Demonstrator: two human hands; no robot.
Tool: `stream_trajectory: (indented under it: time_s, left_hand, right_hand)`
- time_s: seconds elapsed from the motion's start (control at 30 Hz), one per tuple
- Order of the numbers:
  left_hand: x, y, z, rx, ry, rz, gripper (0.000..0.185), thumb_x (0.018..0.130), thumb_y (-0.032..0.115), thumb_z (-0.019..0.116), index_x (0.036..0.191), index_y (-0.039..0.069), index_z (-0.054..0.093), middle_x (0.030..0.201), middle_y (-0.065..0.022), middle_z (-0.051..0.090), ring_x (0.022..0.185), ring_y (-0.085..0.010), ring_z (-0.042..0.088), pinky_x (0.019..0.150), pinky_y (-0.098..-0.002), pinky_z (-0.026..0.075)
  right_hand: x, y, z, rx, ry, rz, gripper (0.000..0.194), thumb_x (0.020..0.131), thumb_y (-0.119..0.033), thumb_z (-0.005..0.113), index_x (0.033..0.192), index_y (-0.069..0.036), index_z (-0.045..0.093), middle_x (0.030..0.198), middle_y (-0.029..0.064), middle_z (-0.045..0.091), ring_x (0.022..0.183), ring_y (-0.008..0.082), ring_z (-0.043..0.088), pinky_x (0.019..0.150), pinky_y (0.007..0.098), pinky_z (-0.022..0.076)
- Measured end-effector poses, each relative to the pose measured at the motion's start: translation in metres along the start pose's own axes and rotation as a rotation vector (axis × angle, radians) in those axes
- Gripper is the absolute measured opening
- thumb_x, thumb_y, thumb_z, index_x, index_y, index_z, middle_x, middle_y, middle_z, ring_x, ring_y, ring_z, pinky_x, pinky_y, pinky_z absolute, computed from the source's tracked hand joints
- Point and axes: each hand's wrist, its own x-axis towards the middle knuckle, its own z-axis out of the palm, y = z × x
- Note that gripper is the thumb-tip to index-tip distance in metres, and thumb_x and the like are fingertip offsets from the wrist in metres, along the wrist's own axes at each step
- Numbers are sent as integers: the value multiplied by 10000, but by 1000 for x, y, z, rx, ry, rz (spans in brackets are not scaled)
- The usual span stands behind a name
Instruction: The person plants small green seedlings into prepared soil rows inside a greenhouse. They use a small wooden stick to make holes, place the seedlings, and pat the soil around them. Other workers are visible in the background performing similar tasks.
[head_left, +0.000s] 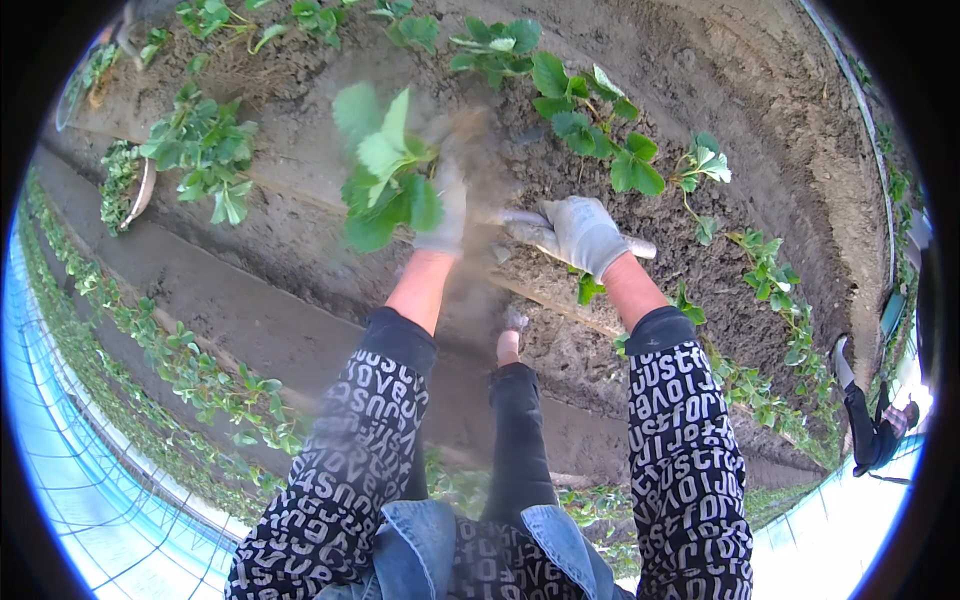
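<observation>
My gloved left hand (448, 206) is closed around a leafy strawberry plant (386, 176), with brownish roots blurred just beyond the fingers. To its right, my gloved right hand (581, 232) grips the pale handle (640, 247) of a hand tool. The tool's working end points left toward the soil and is blurred, so its shape cannot be told. Dark, crumbly soil (675, 244) lies under and around both hands. Strawberry plants (592, 127) stand in the bed just beyond my right hand.
A clump of strawberry plants (202, 150) lies on the bed at the left, near a container of greenery (135, 191). Planted rows (202, 364) run below left. A pale hose or pipe (862, 97) edges the right side. Another person (874, 427) is at the far right.
</observation>
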Motion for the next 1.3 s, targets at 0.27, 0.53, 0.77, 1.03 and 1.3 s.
stream_trajectory:
  time_s: [0.27,0.53,0.77,1.03,1.3]
  left_hand:
    - [2,-29,25,467,-104,197,391,932,115,589,1307,17,532,1167,-91,644,1053,-198,599,926,-336,457]
    - [58,-34,63,701,207,442,461,832,91,716,1255,43,541,1151,-55,642,1010,-206,601,955,-374,459]
    - [56,-71,-3,342,211,367,213,920,115,635,1106,14,622,954,-32,647,809,-150,610,694,-284,505]
    - [0,-44,-42,-481,139,-31,200,897,106,675,1079,41,623,900,-9,631,667,-83,534,573,-256,451]
    - [-26,17,-5,-699,42,-178,297,913,10,638,1209,-11,630,1132,-96,685,944,-164,682,848,-267,559]
  right_hand:
    - [25,22,4,-15,4,-50,572,889,-603,540,941,-49,671,821,217,687,843,400,671,768,489,527]
    - [60,37,-5,-11,-21,160,431,952,-381,547,987,12,720,972,226,709,883,372,699,834,428,547]
    - [32,10,16,114,2,187,547,933,-486,523,1036,17,713,1054,240,695,988,388,681,898,434,524]
    - [6,42,42,12,107,155,516,905,-507,522,996,-34,706,945,246,693,945,406,666,858,487,512]
    - [5,51,54,-29,105,155,596,890,-624,504,981,-64,688,910,231,692,923,405,661,838,488,503]
